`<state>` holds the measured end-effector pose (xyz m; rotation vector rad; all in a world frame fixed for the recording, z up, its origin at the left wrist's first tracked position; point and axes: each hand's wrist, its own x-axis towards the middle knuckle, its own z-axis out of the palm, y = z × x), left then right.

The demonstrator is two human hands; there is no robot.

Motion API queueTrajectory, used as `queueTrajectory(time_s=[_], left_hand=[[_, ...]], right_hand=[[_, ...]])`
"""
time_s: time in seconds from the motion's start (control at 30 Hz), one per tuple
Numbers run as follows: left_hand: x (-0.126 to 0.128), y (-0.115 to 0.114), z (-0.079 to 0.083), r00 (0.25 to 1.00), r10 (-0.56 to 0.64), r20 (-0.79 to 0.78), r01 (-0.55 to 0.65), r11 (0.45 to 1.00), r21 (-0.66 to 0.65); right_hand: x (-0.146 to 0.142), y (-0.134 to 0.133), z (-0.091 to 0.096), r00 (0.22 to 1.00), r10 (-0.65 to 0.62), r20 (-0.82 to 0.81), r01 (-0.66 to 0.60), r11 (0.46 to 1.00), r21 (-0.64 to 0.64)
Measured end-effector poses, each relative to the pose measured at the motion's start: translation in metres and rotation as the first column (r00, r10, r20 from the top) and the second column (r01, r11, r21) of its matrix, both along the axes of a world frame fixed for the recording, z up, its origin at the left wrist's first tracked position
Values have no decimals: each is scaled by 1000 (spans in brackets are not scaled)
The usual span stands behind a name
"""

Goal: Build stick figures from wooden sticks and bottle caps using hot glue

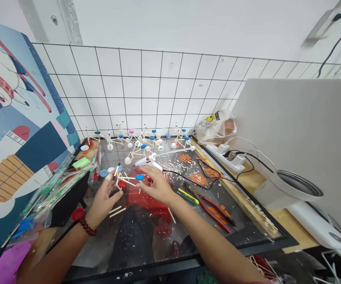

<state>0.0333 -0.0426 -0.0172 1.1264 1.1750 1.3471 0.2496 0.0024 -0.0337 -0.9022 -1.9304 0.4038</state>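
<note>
Left-hand grip [103,201] is clenching a small model of pale wooden sticks and blue bottle caps [125,179], holding it above a crumpled red plastic bag [142,197]. Right-hand grip [155,183] is pressing against a white hot glue gun [149,161], though whether it is clenched is hard to tell. Similar stick models with coloured caps [146,138] are standing at the back of the dark-topped desk [247,236], with red-handled pliers [214,211] lying to the right.

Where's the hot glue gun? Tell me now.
In the head view, the white hot glue gun lies just beyond the right hand, beside the stick-and-cap models.
</note>
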Motion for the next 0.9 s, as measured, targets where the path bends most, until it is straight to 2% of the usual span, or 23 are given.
queueTrajectory(time_s=[0.13, 0.4, 0.7, 0.9], left_hand=[[-4, -3, -8, 1000, -1, -30, 0, 999, -32], [-6, -7, -2, 998, 23, -61, -26, 999, -40], [0, -11, 1, 999, -8, -48, 5, 997, -79], [-1, -9, -7, 996, -30, -88, 25, 997, -68]], right_hand=[[0, -2, 4, 999, 22, -40, -23, 1000, -12], [-1, 0, 13, 995, 72, -64, -74, 997, -15], [0, 2, 5, 997, 50, -62, -53, 998, -43], [-2, 4, 6, 994, 85, -69, -86, 996, -19]])
